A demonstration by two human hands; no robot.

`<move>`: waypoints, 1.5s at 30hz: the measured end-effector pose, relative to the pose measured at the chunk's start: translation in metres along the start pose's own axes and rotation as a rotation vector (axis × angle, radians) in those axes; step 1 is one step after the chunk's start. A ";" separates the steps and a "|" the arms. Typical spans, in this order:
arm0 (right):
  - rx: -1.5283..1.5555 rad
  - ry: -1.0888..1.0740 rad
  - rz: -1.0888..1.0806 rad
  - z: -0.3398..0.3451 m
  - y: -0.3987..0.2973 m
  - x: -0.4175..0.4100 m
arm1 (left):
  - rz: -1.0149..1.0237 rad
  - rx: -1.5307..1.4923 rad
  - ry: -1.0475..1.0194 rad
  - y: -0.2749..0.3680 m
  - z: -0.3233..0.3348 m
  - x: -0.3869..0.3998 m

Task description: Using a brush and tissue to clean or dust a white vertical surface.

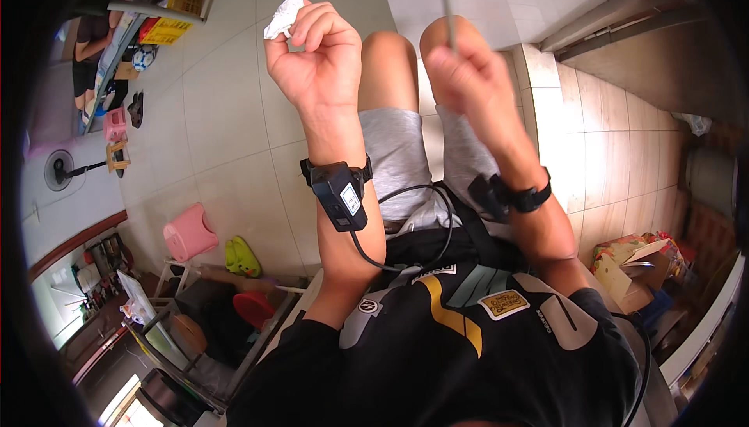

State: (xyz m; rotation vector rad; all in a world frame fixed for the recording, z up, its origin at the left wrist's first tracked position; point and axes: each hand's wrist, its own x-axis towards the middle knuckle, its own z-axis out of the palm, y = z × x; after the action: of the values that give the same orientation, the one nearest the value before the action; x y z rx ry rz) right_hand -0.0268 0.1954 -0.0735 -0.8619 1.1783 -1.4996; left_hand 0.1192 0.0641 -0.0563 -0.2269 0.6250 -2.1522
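My left hand (322,55) is raised palm-up in front of my left knee, pinching a crumpled piece of white tissue paper (285,18) between thumb and fingers. Above my right knee, my right hand (474,84) grips a thin greyish rod (449,8). Dark bands mark the rod near its upper end, which runs up to the picture's edge. Blur on that hand and the rod hides what kind of tool it is. The two hands are apart, and the tissue does not touch the rod.
Pale floor tiles (234,111) spread to the left, with a pink plastic stool (190,232) and green slippers (241,256). Farther off are a fan (59,170), a ball (143,58) and another person (90,46). A cable (374,263) hangs from my left wrist device (339,196). An opened cardboard box (643,280) sits at right.
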 end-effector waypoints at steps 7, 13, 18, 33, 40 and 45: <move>-0.013 -0.490 0.126 0.054 -0.008 -0.056 | -0.018 -0.005 0.012 0.004 -0.005 0.005; 0.101 -0.404 0.128 0.055 -0.001 -0.055 | -0.015 0.035 -0.030 0.006 -0.003 0.004; 0.049 -0.242 0.101 0.049 0.006 -0.053 | -0.060 0.099 -0.050 0.002 -0.009 0.007; 0.186 0.324 0.078 -0.026 0.012 0.038 | 0.001 0.008 0.013 0.000 -0.002 0.004; 0.024 0.433 0.056 -0.033 0.023 0.058 | 0.000 -0.027 0.021 -0.006 -0.002 0.003; -0.109 0.426 -0.075 -0.017 0.035 0.070 | -0.007 -0.029 0.030 -0.006 -0.005 0.005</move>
State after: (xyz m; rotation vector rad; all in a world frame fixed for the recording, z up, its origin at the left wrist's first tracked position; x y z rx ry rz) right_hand -0.0505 0.1315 -0.1146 -0.6802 1.5625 -1.7480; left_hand 0.1101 0.0650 -0.0576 -0.2127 0.6738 -2.1575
